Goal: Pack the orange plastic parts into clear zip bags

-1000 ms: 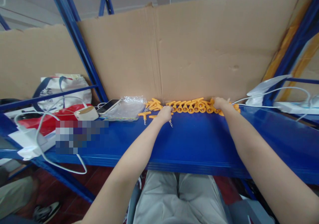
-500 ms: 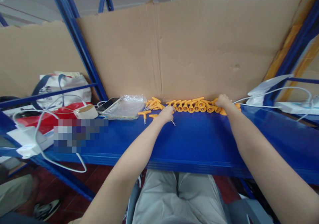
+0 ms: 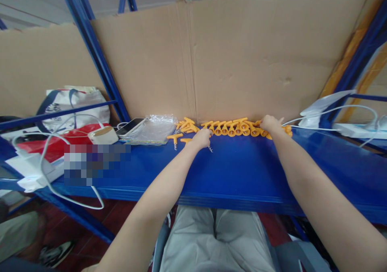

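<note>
My left hand (image 3: 204, 139) is closed on a corkscrew, whose metal spiral (image 3: 210, 148) sticks out below the fingers; its handle is mostly hidden. Left of that hand lie loose yellow T-handled corkscrews (image 3: 175, 137), with more heaped in a pile (image 3: 186, 125) against the cardboard. A row of yellow bell-shaped corkscrew bodies (image 3: 231, 131) runs between my hands, round open ends facing me. Over the right end of this row my right hand (image 3: 271, 123) is closed, its fingertips turned away, so what they grip is hidden. More yellow pieces (image 3: 288, 131) show just right of it.
A cardboard sheet (image 3: 236, 58) stands behind the blue shelf (image 3: 229, 171). To the left are a clear plastic bag (image 3: 154, 130), a phone (image 3: 132, 127), a white charger (image 3: 104, 135) and looping cables. A white power strip (image 3: 359, 130) lies at the right.
My right hand has shifted slightly, and the yellow piece beneath it shows less than before. My left hand stays in place with the corkscrew.
</note>
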The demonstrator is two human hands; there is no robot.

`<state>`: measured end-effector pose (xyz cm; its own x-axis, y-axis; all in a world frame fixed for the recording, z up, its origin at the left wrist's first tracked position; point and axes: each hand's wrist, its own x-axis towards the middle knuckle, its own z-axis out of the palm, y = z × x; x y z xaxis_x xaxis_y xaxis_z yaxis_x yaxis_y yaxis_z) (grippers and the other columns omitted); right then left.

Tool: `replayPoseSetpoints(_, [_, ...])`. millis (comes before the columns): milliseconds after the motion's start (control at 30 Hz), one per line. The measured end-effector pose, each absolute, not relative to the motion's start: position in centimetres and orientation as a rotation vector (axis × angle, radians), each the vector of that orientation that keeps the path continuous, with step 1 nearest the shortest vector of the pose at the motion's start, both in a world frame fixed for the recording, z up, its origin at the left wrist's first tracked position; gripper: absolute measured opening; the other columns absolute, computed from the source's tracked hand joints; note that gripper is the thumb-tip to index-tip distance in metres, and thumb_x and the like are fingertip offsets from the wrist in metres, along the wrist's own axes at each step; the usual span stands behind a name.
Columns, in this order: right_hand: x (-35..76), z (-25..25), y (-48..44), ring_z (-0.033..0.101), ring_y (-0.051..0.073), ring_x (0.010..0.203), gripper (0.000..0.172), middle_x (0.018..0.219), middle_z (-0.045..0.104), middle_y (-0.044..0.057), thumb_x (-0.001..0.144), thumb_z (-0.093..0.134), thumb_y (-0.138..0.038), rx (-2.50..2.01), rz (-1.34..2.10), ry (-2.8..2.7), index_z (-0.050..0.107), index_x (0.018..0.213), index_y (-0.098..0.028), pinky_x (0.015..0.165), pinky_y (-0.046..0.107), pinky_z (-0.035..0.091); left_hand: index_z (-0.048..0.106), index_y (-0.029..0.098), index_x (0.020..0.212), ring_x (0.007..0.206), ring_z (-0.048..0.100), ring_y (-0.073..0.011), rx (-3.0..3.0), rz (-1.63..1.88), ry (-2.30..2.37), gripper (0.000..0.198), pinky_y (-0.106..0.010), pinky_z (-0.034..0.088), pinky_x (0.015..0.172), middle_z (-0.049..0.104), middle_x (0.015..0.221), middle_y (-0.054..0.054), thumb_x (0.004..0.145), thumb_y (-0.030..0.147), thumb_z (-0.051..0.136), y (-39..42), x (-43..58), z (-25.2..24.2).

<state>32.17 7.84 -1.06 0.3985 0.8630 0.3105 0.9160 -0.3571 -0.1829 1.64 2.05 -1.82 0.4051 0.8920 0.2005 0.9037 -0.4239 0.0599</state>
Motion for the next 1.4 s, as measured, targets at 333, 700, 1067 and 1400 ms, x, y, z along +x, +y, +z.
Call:
replayPoseSetpoints(333, [31.9,0.3,6.0,0.062,0.035,0.106,0.025,0.098,0.069,0.023,0.084,0.049,-0.013,-2.216,-0.281,-1.537,0.070,0.095,-0.007,0.103,0.061,0.027,0.067,0.016,0.111,0.117,0.059,-0.0216,-2.536,-0.139,-1.699,0.034,-0.028,0.046,0.097,0.064,0.123,-0.011,0.084,0.005,0.051,0.8,1.5,-1.0])
replayPoseSetpoints(700, [31.1,4.1,3.6,0.056,0.033,0.113,0.033,0.117,0.063,0.015,0.086,0.047,-0.024,-1.883,-0.414,-1.530,0.066,0.113,-0.017,0.106,0.067,0.017,0.060,0.021,0.122,0.124,0.053,-0.0250,-2.455,0.072,-1.815,0.040,-0.040,0.042,0.102,0.058,0.133,-0.012,0.087,0.009,0.045,0.0,1.6,-0.7])
replayPoseSetpoints(1067, [28.4,1.4,0.0,0.069,0.025,0.087,0.034,0.093,0.072,0.015,0.087,0.049,-0.032,-1.665,-0.036,-1.399,0.070,0.104,-0.011,0.080,0.032,0.051,0.060,0.020,0.123,0.124,0.053,-0.0264,-2.482,0.041,-1.809,0.042,-0.042,0.043,0.101,0.058,0.133,-0.013,0.085,0.007,0.046,-0.1,1.5,-0.6])
replayPoseSetpoints(1400, [28.5,1.0,-1.5,0.069,0.021,0.071,0.015,0.065,0.070,0.006,0.081,0.057,-0.025,-1.955,-0.072,-1.801,0.071,0.078,-0.019,0.069,0.027,0.050,0.061,0.021,0.123,0.121,0.055,-0.0275,-2.462,0.075,-1.764,0.041,-0.040,0.046,0.098,0.058,0.133,-0.012,0.084,0.013,0.047,0.5,1.5,-1.0])
